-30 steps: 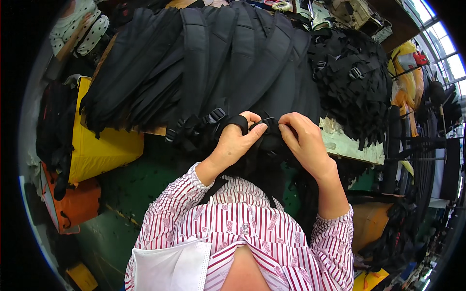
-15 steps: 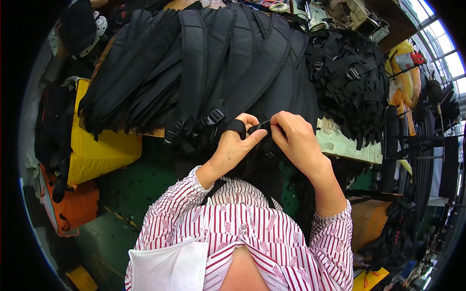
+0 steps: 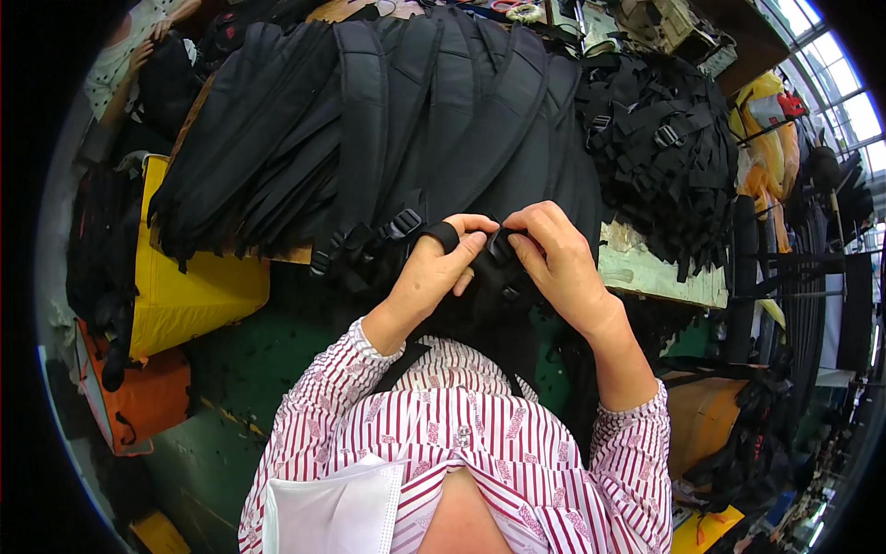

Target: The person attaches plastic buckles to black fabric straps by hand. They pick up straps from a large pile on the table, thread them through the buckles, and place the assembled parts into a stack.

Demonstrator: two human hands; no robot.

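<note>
My left hand (image 3: 434,268) is closed on a black webbing strap (image 3: 444,235), which crosses its fingers, with the index finger and thumb near a small dark buckle (image 3: 501,242). My right hand (image 3: 558,263) pinches at that buckle, its thumb and forefinger on the black piece. Both hands are at the lower ends of a row of padded black shoulder straps (image 3: 365,120) laid over a wooden table. More black plastic buckles (image 3: 403,223) hang on straps to the left of my left hand. The finer parts between my fingertips are too small to make out.
A tangled heap of black webbing (image 3: 664,166) with buckles lies at the right, above a pale board (image 3: 660,275). A yellow bin (image 3: 189,309) and an orange one (image 3: 148,402) stand at left. Another person (image 3: 115,78) is at upper left. Racks with hanging straps (image 3: 784,295) line the right side.
My right hand has moved left and up onto the buckle. My left hand has shifted slightly left, a lower finger now showing. The other person's hands have moved at upper left.
</note>
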